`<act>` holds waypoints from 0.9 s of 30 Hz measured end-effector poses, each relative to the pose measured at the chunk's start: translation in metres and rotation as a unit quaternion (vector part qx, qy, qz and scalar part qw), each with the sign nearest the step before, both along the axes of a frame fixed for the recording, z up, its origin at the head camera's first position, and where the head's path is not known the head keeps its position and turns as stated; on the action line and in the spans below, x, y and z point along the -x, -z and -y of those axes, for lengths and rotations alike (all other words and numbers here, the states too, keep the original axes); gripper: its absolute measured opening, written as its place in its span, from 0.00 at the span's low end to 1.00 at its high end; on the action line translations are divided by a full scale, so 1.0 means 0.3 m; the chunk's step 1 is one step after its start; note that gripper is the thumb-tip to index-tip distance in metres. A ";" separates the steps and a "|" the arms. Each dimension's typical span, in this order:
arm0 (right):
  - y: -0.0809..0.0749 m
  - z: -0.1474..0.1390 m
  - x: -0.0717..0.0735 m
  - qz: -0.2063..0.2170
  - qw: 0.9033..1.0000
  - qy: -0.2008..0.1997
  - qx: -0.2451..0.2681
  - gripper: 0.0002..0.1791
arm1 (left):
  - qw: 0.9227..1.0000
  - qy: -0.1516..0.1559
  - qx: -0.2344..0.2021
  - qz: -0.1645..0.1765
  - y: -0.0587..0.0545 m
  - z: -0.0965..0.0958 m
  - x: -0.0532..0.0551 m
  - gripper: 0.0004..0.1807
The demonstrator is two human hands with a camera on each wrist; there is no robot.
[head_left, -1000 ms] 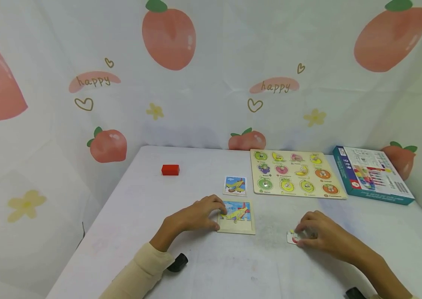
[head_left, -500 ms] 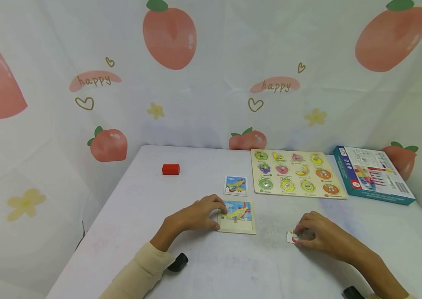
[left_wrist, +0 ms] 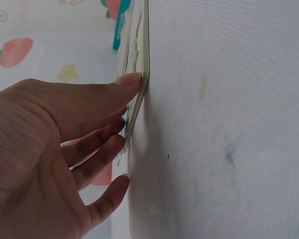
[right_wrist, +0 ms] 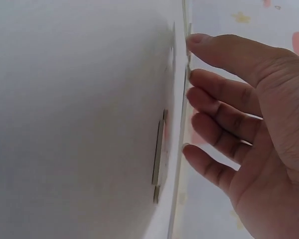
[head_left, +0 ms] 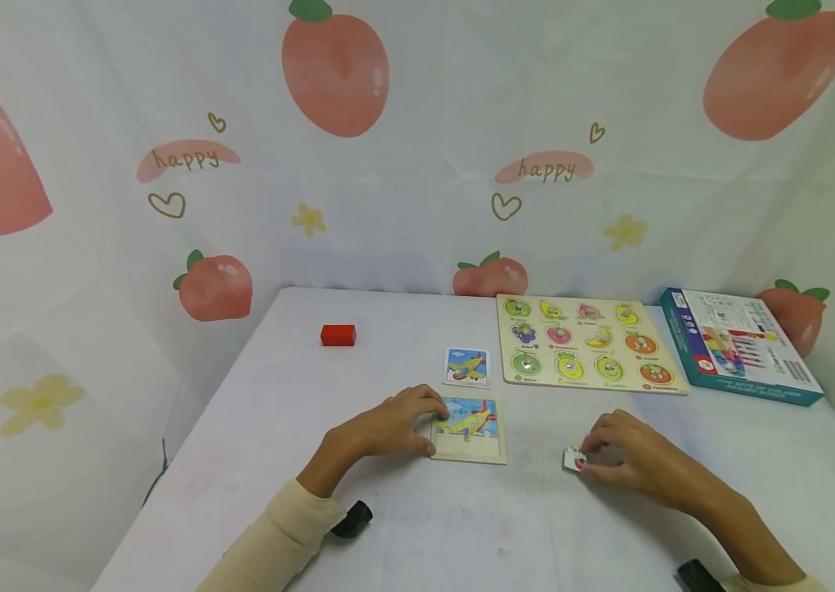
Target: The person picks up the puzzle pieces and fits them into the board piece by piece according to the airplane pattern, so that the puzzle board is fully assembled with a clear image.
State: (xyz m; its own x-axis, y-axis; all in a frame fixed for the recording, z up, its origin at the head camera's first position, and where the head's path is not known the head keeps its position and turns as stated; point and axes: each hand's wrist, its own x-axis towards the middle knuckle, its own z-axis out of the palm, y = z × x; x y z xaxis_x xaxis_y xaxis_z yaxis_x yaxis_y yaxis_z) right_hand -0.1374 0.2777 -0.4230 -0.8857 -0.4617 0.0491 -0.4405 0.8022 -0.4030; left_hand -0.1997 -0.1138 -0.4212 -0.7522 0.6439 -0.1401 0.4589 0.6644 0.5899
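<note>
1. Two bare hands are working over a white table (head_left: 417,534).
2. Left hand (head_left: 396,421) grips the left side of a wooden tray (head_left: 467,449), with the thumb at its near part and the fingers at its far part.
3. This tray lies flat; pieces with a yellow airplane (head_left: 470,421) fill its far part, and the near strip shows pale wood.
4. Right hand (head_left: 632,456) pinches a white puzzle piece (head_left: 574,460) between thumb and fingers, to the right of the tray and apart from it. Whether the piece touches the table, I cannot tell.
5. Thin flat pieces (right_wrist: 158,154) appear almost edge-on in the right wrist view, apart from the fingertips.
6. Just beyond the tray lies an airplane card (head_left: 466,367).
7. Far right are a fruit board (head_left: 546,372) and, beside it, a teal-edged box (head_left: 746,349).
8. Far left lies a red block (head_left: 338,335).
</note>
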 end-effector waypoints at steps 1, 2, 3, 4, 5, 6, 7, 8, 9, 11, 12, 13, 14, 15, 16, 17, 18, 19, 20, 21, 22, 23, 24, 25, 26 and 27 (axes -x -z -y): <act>-0.001 0.002 0.001 -0.007 1.000 -0.001 0.005 0.08 | 1.000 0.000 0.000 0.000 0.000 0.000 0.000 0.24; -0.002 0.004 0.003 -0.012 1.000 0.000 0.009 0.07 | 1.000 -0.001 0.000 0.000 -0.001 0.000 0.001 0.25; -0.003 0.007 0.005 -0.017 1.000 0.000 0.013 0.07 | 1.000 -0.001 0.000 0.001 -0.001 -0.001 0.001 0.25; -0.003 0.012 0.007 -0.021 1.000 -0.001 0.018 0.07 | 1.000 -0.002 0.000 0.002 -0.002 -0.001 0.001 0.25; -0.003 0.017 0.009 -0.023 1.000 0.000 0.019 0.07 | 1.000 -0.003 -0.001 0.004 -0.003 -0.001 0.002 0.25; -0.004 0.022 0.012 -0.027 0.999 -0.004 0.023 0.07 | 1.000 -0.003 -0.001 0.005 -0.003 -0.002 0.002 0.25; -0.004 0.029 0.015 -0.030 0.999 -0.006 0.025 0.07 | 1.000 -0.003 -0.001 0.006 -0.003 -0.002 0.002 0.25; -0.005 0.037 0.019 -0.031 0.999 -0.009 0.026 0.07 | 1.000 -0.003 -0.001 0.007 -0.003 -0.003 0.002 0.26; -0.005 0.044 0.022 -0.034 0.999 -0.013 0.028 0.07 | 1.000 -0.002 -0.001 0.007 -0.003 -0.003 0.001 0.26; -0.007 0.061 0.030 -0.038 0.999 -0.021 0.030 0.07 | 1.000 -0.002 -0.001 0.007 -0.002 -0.003 0.001 0.26; -0.009 0.069 0.034 -0.040 0.998 -0.023 0.031 0.07 | 1.000 -0.001 -0.002 0.007 -0.002 -0.003 0.001 0.26; -0.011 0.078 0.038 -0.042 0.998 -0.024 0.031 0.07 | 1.000 -0.001 -0.002 0.006 -0.001 -0.003 0.001 0.26; -0.013 0.086 0.043 -0.044 0.998 -0.027 0.031 0.07 | 1.000 0.000 -0.002 0.005 -0.001 -0.002 0.002 0.25; -0.015 0.095 0.047 -0.048 0.998 -0.028 0.031 0.07 | 1.000 0.000 -0.003 0.005 0.000 -0.002 0.002 0.25; -0.017 0.104 0.052 -0.049 0.998 -0.030 0.031 0.07 | 1.000 0.000 -0.003 0.005 0.001 -0.002 0.002 0.25; -0.018 0.113 0.056 -0.051 0.998 -0.033 0.031 0.07 | 1.000 0.001 -0.003 0.004 0.001 -0.002 0.002 0.25; -0.018 0.123 0.061 -0.052 0.997 -0.036 0.032 0.07 | 1.000 0.000 -0.003 0.004 0.001 -0.001 0.003 0.25; -0.018 0.135 0.066 -0.054 0.997 -0.041 0.032 0.07 | 1.000 0.000 -0.003 0.005 0.002 -0.001 0.003 0.25; -0.018 0.146 0.071 -0.055 0.997 -0.045 0.030 0.06 | 1.000 0.000 -0.003 0.005 0.002 -0.001 0.003 0.25; -0.019 0.159 0.077 -0.055 0.997 -0.049 0.029 0.06 | 1.000 -0.001 -0.003 0.006 0.002 -0.001 0.003 0.25; -0.019 0.171 0.082 -0.055 0.997 -0.052 0.026 0.06 | 1.000 -0.002 -0.004 0.007 0.002 -0.001 0.004 0.25; -0.018 0.185 0.087 -0.055 0.997 -0.056 0.026 0.06 | 1.000 -0.003 -0.003 0.007 0.002 -0.001 0.004 0.25; -0.019 0.198 0.093 -0.055 0.996 -0.058 0.025 0.06 | 1.000 -0.003 -0.003 0.007 0.001 -0.001 0.004 0.25; -0.020 0.212 0.098 -0.055 0.996 -0.060 0.025 0.06 | 1.000 -0.002 -0.003 0.006 0.001 -0.001 0.003 0.25; -0.020 0.225 0.104 -0.055 0.996 -0.061 0.024 0.06 | 1.000 -0.003 -0.004 0.006 0.000 -0.001 0.003 0.25; -0.021 0.239 0.110 -0.054 0.996 -0.064 0.024 0.06 | 1.000 -0.003 -0.003 0.005 0.000 -0.001 0.003 0.25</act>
State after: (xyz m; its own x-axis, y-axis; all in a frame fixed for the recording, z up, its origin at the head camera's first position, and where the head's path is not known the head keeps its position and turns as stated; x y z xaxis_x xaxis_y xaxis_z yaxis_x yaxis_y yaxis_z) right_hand -0.1705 0.2059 -0.4166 -0.8083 -0.5650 0.1656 -0.5805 0.7178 -0.3845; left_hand -0.2005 -0.1133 -0.4211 -0.7541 0.6408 -0.1436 0.4490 0.6627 0.5993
